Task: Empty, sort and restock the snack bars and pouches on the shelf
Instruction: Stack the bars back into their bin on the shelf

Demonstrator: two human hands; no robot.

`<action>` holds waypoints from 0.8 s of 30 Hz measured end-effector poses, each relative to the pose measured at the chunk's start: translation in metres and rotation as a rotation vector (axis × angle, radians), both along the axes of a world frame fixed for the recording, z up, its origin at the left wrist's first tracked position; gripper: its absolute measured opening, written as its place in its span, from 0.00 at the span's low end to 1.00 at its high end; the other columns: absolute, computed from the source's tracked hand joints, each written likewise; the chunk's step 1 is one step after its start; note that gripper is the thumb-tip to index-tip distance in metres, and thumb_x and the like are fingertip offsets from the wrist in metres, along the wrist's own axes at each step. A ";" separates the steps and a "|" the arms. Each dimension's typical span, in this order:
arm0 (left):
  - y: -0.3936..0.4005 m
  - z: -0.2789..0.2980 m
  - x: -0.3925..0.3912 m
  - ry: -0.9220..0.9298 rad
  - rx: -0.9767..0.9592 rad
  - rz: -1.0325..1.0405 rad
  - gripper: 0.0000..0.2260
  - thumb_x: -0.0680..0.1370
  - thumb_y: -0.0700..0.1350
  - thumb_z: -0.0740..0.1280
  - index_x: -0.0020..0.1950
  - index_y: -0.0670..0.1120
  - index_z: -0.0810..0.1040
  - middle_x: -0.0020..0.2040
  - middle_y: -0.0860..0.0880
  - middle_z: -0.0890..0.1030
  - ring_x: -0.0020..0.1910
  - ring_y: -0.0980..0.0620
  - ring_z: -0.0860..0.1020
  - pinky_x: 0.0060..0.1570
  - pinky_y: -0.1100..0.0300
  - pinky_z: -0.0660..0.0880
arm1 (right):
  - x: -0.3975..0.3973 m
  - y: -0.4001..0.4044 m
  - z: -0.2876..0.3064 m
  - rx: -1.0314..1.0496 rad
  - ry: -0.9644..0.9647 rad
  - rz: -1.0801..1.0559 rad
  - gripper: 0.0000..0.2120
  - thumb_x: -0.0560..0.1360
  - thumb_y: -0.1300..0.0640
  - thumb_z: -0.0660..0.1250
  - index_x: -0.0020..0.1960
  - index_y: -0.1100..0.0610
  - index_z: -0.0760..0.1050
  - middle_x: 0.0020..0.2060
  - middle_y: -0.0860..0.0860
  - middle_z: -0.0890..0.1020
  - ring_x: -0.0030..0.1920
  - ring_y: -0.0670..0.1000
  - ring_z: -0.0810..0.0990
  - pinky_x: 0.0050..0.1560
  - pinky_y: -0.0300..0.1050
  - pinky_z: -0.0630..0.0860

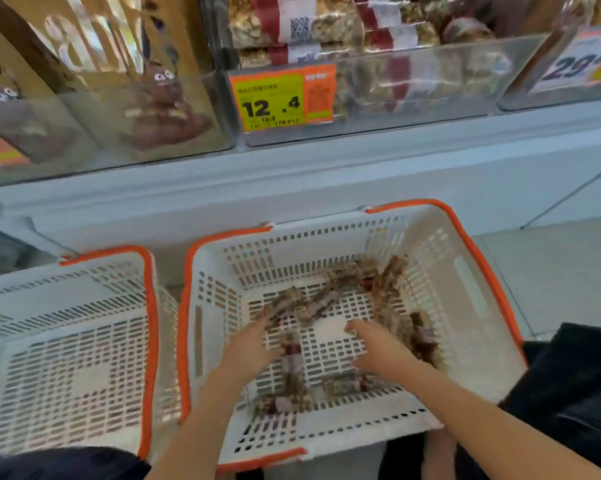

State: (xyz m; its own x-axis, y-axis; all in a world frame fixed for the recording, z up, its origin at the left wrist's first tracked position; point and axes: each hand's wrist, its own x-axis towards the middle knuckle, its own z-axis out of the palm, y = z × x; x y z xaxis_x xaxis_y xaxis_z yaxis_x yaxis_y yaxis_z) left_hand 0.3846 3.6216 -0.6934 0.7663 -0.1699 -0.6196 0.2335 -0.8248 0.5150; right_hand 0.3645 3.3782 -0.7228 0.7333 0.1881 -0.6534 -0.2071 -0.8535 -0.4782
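The two baskets in front of me, the right basket [441, 271] and the left basket [84, 341], look like matt white slotted plastic with smooth orange plastic rims. The snack bars [294, 368] lying in the right one have a rough, grainy brown look under glossy clear wrap with dark red bands. Up on the shelf the bins [413, 84] are clear glossy plastic, and the price tag [281, 98] looks like printed paper.
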 end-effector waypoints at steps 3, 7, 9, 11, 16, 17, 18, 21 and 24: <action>-0.002 -0.026 -0.006 0.106 -0.040 0.161 0.31 0.75 0.47 0.71 0.74 0.48 0.62 0.72 0.49 0.68 0.69 0.48 0.69 0.60 0.60 0.67 | 0.007 0.016 -0.023 0.022 0.053 0.031 0.26 0.73 0.55 0.72 0.67 0.50 0.64 0.62 0.53 0.72 0.58 0.52 0.74 0.55 0.47 0.76; -0.012 -0.059 -0.013 0.165 -0.047 0.254 0.23 0.72 0.46 0.74 0.65 0.48 0.71 0.60 0.53 0.75 0.60 0.50 0.75 0.53 0.61 0.70 | 0.010 0.031 -0.055 -0.011 0.078 0.069 0.27 0.72 0.54 0.73 0.66 0.50 0.65 0.60 0.52 0.74 0.59 0.53 0.73 0.55 0.48 0.74; -0.017 -0.075 -0.015 0.202 -0.069 0.302 0.21 0.70 0.45 0.76 0.61 0.47 0.73 0.56 0.52 0.78 0.57 0.51 0.77 0.52 0.60 0.73 | 0.004 0.025 -0.069 -0.048 0.168 0.108 0.27 0.71 0.55 0.74 0.66 0.51 0.67 0.60 0.51 0.75 0.60 0.54 0.74 0.56 0.49 0.76; -0.021 -0.092 -0.016 0.249 -0.082 0.359 0.22 0.69 0.43 0.76 0.60 0.46 0.73 0.55 0.50 0.79 0.56 0.49 0.78 0.51 0.59 0.75 | -0.006 0.014 -0.080 -0.073 0.257 0.132 0.24 0.71 0.55 0.73 0.64 0.52 0.70 0.60 0.51 0.77 0.59 0.53 0.76 0.58 0.48 0.76; -0.034 -0.111 -0.015 0.308 -0.031 0.466 0.23 0.71 0.45 0.75 0.63 0.44 0.72 0.58 0.47 0.79 0.56 0.48 0.77 0.47 0.63 0.70 | -0.009 0.004 -0.095 -0.148 0.272 0.248 0.24 0.72 0.54 0.72 0.66 0.52 0.69 0.61 0.51 0.76 0.59 0.53 0.75 0.59 0.48 0.75; -0.035 -0.113 -0.015 0.303 -0.024 0.487 0.23 0.71 0.44 0.75 0.63 0.43 0.72 0.58 0.47 0.78 0.56 0.48 0.77 0.46 0.63 0.69 | -0.006 0.007 -0.096 -0.166 0.277 0.278 0.23 0.72 0.55 0.71 0.64 0.52 0.69 0.60 0.52 0.76 0.59 0.54 0.75 0.58 0.48 0.75; -0.037 -0.113 -0.014 0.292 -0.021 0.507 0.22 0.71 0.42 0.74 0.63 0.42 0.71 0.57 0.47 0.77 0.55 0.48 0.76 0.45 0.64 0.68 | -0.004 0.009 -0.096 -0.183 0.279 0.320 0.21 0.72 0.56 0.70 0.63 0.53 0.69 0.60 0.53 0.76 0.58 0.55 0.74 0.57 0.48 0.75; -0.042 -0.112 -0.014 0.267 -0.058 0.601 0.22 0.71 0.38 0.73 0.62 0.42 0.70 0.52 0.48 0.75 0.49 0.52 0.73 0.44 0.63 0.67 | 0.000 0.012 -0.094 -0.217 0.274 0.445 0.19 0.73 0.55 0.68 0.62 0.55 0.69 0.59 0.55 0.75 0.59 0.56 0.72 0.57 0.49 0.73; -0.044 -0.107 -0.010 0.265 -0.076 0.692 0.17 0.71 0.37 0.73 0.55 0.44 0.71 0.45 0.50 0.76 0.41 0.55 0.74 0.41 0.62 0.70 | 0.000 0.009 -0.090 -0.221 0.235 0.511 0.19 0.74 0.52 0.67 0.63 0.55 0.69 0.60 0.54 0.74 0.60 0.56 0.71 0.58 0.49 0.72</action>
State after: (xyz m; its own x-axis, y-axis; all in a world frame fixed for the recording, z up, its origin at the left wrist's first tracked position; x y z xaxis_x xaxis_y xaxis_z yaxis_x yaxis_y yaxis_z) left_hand 0.3748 3.5778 -0.8009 0.5401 0.2476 -0.8043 0.8109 -0.4090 0.4186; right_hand 0.3642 3.3875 -0.8123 0.4171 0.3199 -0.8507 0.1764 -0.9467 -0.2695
